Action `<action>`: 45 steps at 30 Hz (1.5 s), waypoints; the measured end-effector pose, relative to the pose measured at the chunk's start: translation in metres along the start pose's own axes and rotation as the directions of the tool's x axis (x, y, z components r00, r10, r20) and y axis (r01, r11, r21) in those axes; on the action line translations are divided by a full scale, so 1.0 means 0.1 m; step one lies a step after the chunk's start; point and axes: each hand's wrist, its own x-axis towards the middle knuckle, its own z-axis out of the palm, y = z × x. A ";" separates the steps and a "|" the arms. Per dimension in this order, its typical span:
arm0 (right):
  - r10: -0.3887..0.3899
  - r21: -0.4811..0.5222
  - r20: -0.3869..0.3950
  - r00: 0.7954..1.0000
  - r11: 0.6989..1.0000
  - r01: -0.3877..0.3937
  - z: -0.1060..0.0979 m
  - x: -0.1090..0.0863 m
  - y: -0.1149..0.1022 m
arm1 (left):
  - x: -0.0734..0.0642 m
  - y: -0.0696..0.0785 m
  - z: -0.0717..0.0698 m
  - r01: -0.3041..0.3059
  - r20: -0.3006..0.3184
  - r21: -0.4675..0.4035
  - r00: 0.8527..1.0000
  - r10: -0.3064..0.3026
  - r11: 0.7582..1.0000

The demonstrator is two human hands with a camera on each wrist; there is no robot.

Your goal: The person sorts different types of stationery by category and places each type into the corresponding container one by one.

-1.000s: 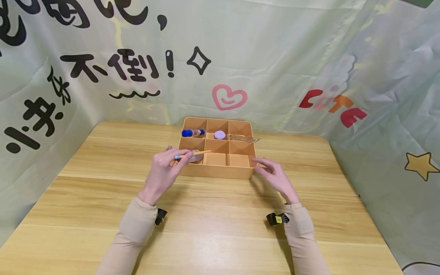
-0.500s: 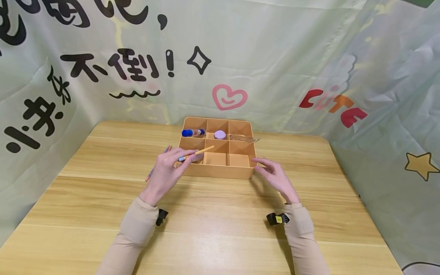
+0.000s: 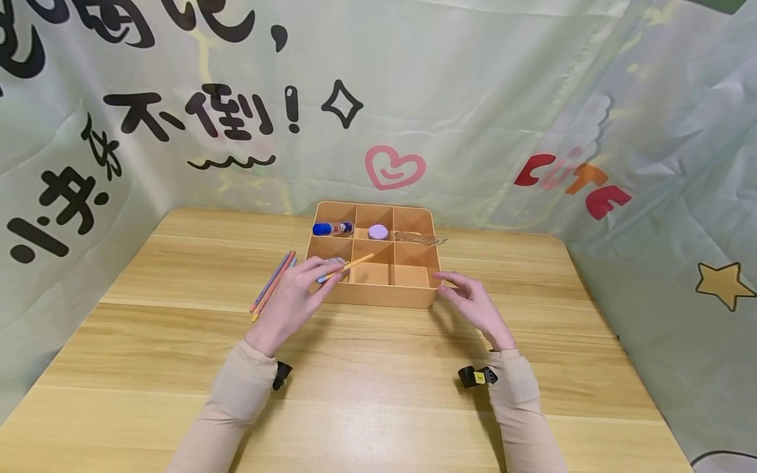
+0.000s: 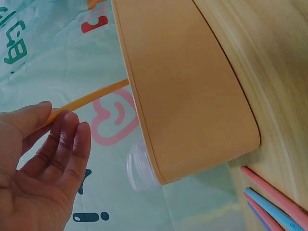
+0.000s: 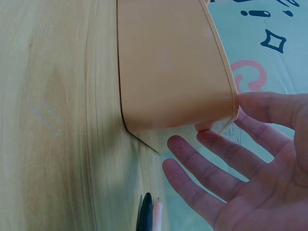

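My left hand (image 3: 296, 292) pinches a slim yellow pencil (image 3: 359, 260) with a blue end, between thumb and fingertips. It holds the pencil over the front of an orange divided box (image 3: 378, 297). A clear plastic piece (image 4: 141, 168) shows above the box rim in the left wrist view, mostly hidden by the hand in the head view. My right hand (image 3: 473, 305) is at the box's front right corner. Its thumb touches the rim, and its other fingers are loosely extended beside the wall, as the right wrist view shows.
In the back compartments are a blue-capped glue stick (image 3: 332, 228), a purple round lid (image 3: 378, 232) and a clear thin item (image 3: 416, 238) overhanging the right side. Several coloured pencils (image 3: 273, 282) lie left of the box. A black pen-like tip (image 5: 145, 211) shows in the right wrist view.
My left hand has shifted slightly right with the pencil, whose yellow end tilted up and moved right. The coloured pencils on the table have come into view. My right hand stays put.
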 end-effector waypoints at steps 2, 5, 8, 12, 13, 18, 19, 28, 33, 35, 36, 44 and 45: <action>-0.001 0.001 0.002 1.000 1.000 0.001 0.00 0.00 0.00 | -0.01 0.00 0.01 0.001 0.010 0.003 1.000 -0.001 1.000; -0.001 0.001 0.004 1.000 1.000 0.001 0.00 0.00 0.00 | -0.02 -0.01 0.03 0.007 0.023 0.025 1.000 -0.008 1.000; 0.002 -0.001 0.005 1.000 1.000 -0.002 0.01 0.00 0.00 | -0.03 -0.01 0.05 0.017 0.038 0.046 0.999 -0.019 0.999; 0.003 0.006 0.009 1.000 1.000 -0.003 0.01 -0.01 0.00 | -0.03 -0.01 0.07 0.035 0.062 0.067 0.997 -0.040 0.997; 0.004 0.008 0.010 1.000 1.000 -0.004 0.01 -0.01 0.00 | -0.03 -0.01 0.08 0.037 0.066 0.071 0.997 -0.042 0.997; 0.005 0.007 0.011 1.000 1.000 -0.005 0.02 -0.01 0.00 | -0.05 -0.01 0.10 0.033 0.085 0.112 0.995 -0.042 0.993; 0.006 0.006 0.011 1.000 1.000 -0.006 0.02 -0.01 0.00 | -0.05 -0.01 0.10 0.033 0.090 0.121 0.995 -0.044 0.992; -0.006 -0.004 0.015 1.000 1.000 0.006 0.01 0.01 -0.02 | -0.04 -0.02 0.01 0.143 0.155 0.051 0.977 -0.149 0.988; -0.013 -0.005 0.018 1.000 1.000 0.013 0.00 0.03 -0.04 | -0.02 -0.13 -0.25 0.229 0.132 0.073 0.963 -0.237 0.971; -0.017 -0.003 0.023 1.000 1.000 0.017 -0.01 0.04 -0.04 | -0.04 -0.20 -0.38 0.261 0.144 0.097 0.951 -0.274 0.960; -0.018 -0.001 0.027 0.999 1.000 0.018 -0.01 0.04 -0.03 | -0.05 -0.24 -0.44 0.278 0.162 0.109 0.942 -0.292 0.955; -0.056 0.012 -0.035 0.998 0.998 0.056 -0.12 -0.01 0.00 | -0.19 -0.49 -0.74 0.415 0.419 0.196 0.784 -0.458 0.888; -0.055 0.020 -0.061 0.997 0.998 0.056 -0.13 -0.01 0.00 | -0.20 -0.51 -0.76 0.428 0.441 0.205 0.762 -0.473 0.880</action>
